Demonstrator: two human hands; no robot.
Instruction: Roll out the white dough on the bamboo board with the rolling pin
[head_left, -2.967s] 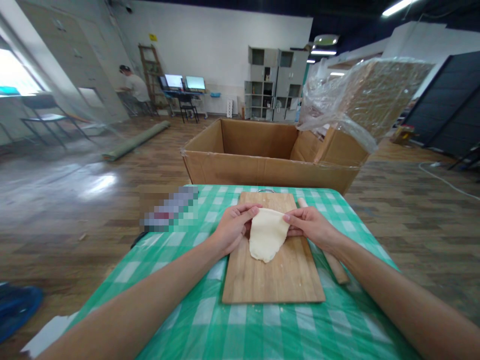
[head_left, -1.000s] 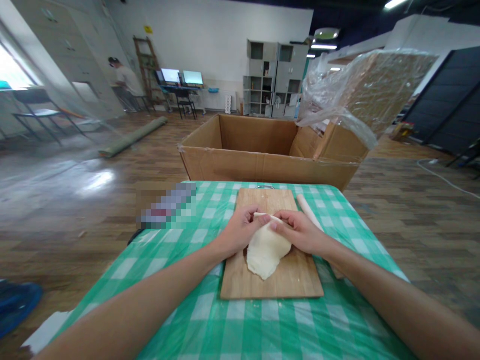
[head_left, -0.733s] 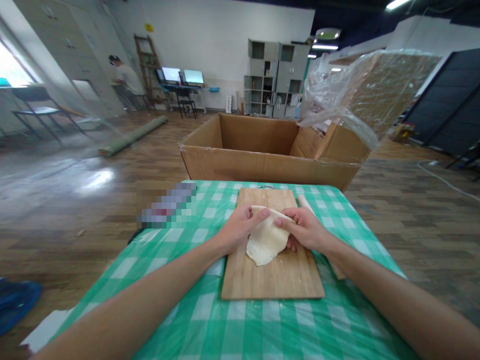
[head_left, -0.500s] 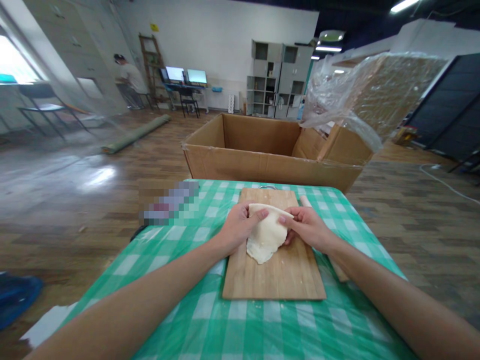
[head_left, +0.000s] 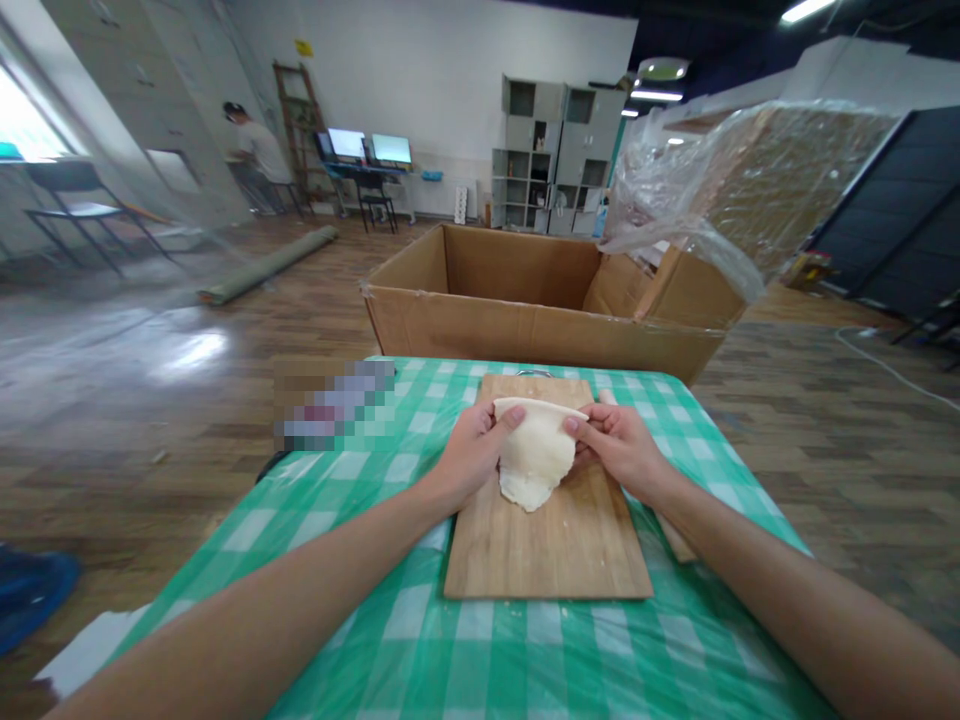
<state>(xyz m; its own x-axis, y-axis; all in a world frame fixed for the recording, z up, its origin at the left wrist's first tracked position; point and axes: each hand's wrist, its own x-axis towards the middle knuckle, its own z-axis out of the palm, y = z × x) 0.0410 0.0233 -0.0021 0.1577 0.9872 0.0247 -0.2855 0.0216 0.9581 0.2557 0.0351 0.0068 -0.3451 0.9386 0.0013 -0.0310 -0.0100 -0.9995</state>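
Note:
A flat, pale sheet of dough (head_left: 536, 455) hangs over the wooden cutting board (head_left: 547, 560), its lower edge ragged. My left hand (head_left: 480, 445) pinches its upper left edge, thumb on the near face. At the upper right edge, my right hand (head_left: 611, 440) grips it between thumb and fingers. Whether the dough's lower tip touches the board I cannot tell. Along the board's right side lies a wooden rolling pin (head_left: 679, 543), mostly hidden behind my right hand and forearm.
A green-and-white checked cloth (head_left: 405, 640) covers the table. A blurred-out flat object (head_left: 337, 405) lies at its left edge. Beyond the table stands a large open cardboard box (head_left: 525, 325) with plastic-wrapped material (head_left: 795, 190). A person (head_left: 259, 150) sits far left at the back.
Both hands have moved slightly up and apart, stretching the dough's top edge wider. The dough's lower tip has risen a little and shifted right.

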